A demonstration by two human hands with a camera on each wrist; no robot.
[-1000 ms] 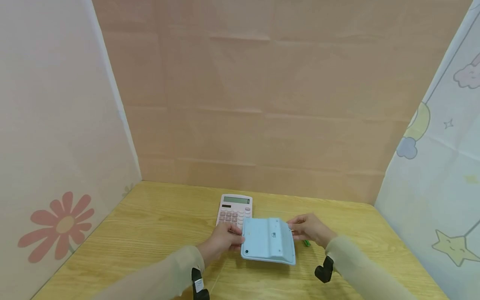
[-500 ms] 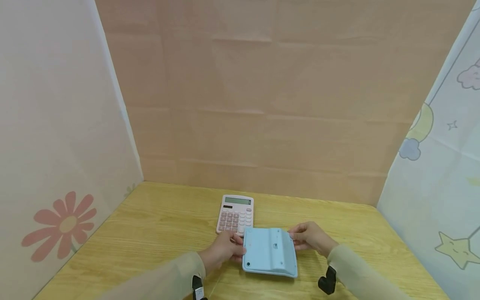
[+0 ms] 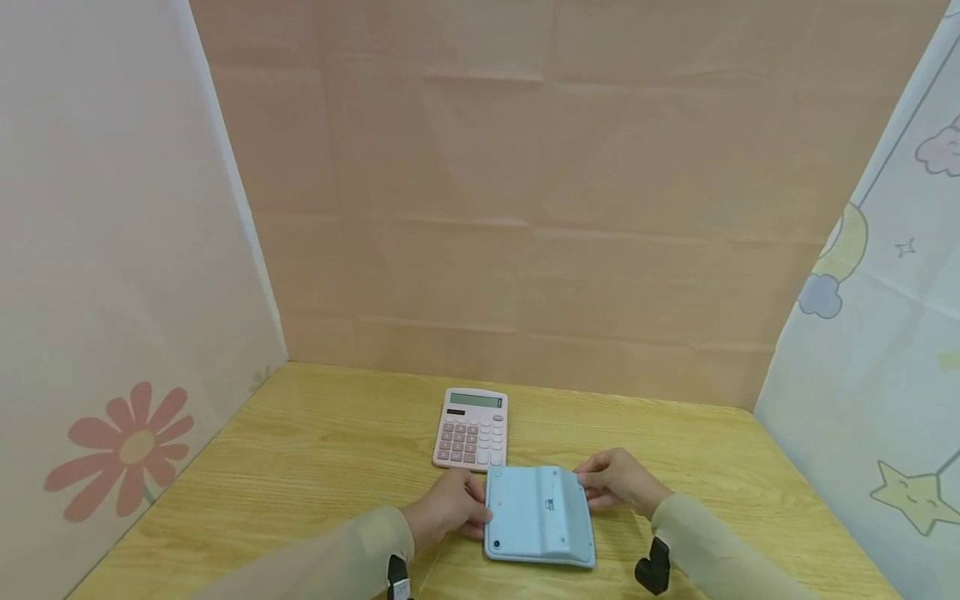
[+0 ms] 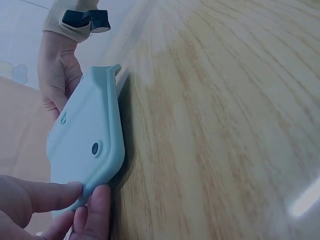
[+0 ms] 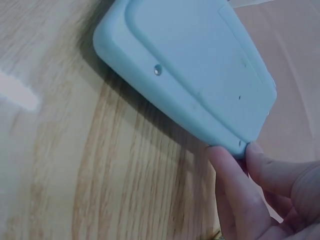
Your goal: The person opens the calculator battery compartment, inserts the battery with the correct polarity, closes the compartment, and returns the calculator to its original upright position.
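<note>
A light-blue calculator [image 3: 528, 512] is face down, its back with screw holes and a raised ridge upward. My left hand [image 3: 448, 507] pinches its left edge, thumb [image 4: 57, 195] on the back and fingers curled beneath. At the far right corner my right hand [image 3: 618, 482] pinches the edge between thumb and fingers, seen close in the right wrist view. The near edge lies close to the table; whether it touches cannot be told. Just beyond, a pink calculator [image 3: 471, 429] lies face up with its display showing. The blue calculator's keys are hidden.
The wood-grain table [image 3: 322, 450] is bounded by a tan backdrop [image 3: 525, 250] behind and patterned cloth walls on both sides. A small dark and yellowish thing [image 5: 217, 235] peeks out under my right hand in the right wrist view, too little shown to name.
Both hands have brought the blue calculator down and nearer to me, uncovering more of the pink calculator's keys. A small green item beside my right hand has gone out of sight in the head view.
</note>
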